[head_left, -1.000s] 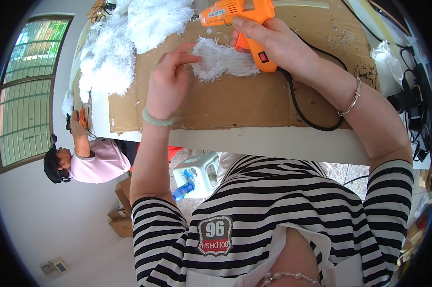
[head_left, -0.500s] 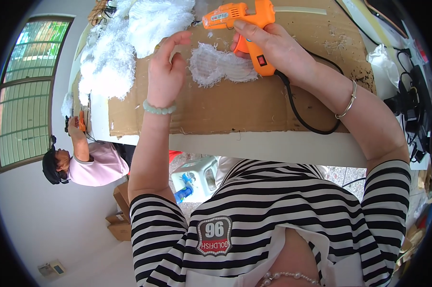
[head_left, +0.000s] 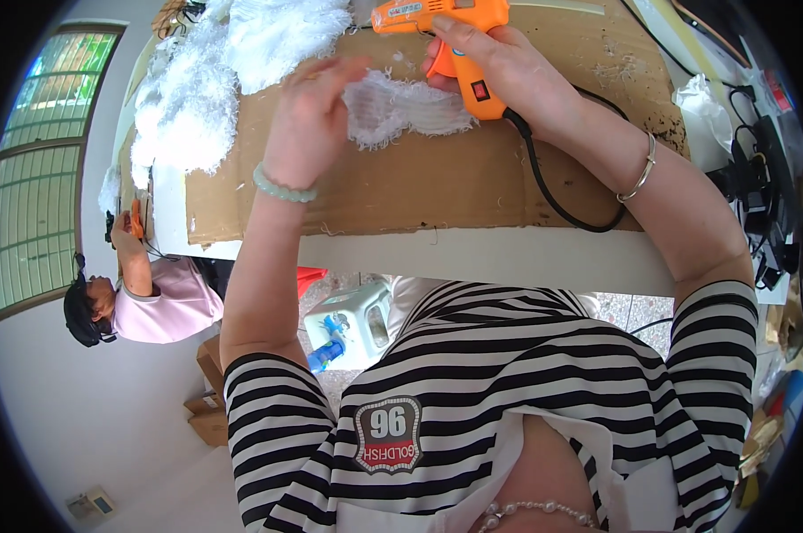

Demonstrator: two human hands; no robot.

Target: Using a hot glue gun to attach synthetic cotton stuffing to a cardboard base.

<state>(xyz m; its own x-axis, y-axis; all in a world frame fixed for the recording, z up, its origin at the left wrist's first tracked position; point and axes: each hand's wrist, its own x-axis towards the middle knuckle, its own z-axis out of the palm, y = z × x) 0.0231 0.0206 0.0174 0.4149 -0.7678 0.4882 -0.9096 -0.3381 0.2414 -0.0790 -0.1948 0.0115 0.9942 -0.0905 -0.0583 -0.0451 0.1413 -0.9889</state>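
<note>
My right hand [head_left: 517, 75] is closed around the grip of an orange hot glue gun [head_left: 486, 102], its nozzle end toward the left and a black cord trailing from the handle. Below the gun, a frayed white fabric piece [head_left: 401, 111], narrow in the middle like a bow, lies flat on the cardboard sheet [head_left: 401, 186]. Just left of that piece is my left hand [head_left: 308, 124], raised over the cardboard. Motion blurs its fingers, so whether they grip anything does not show.
Fluffy white material [head_left: 188, 115] is heaped at the far left of the table. White crumpled paper [head_left: 705, 115] and black cables and plugs [head_left: 757, 204] crowd the right edge. Below the table stands a pale stool [head_left: 352, 324]. Another person [head_left: 166, 298] works at the left with an orange tool.
My left hand has moved and its fingers are now smeared. The glue gun stays in my right hand. The whole scene has shifted slightly up and left.
</note>
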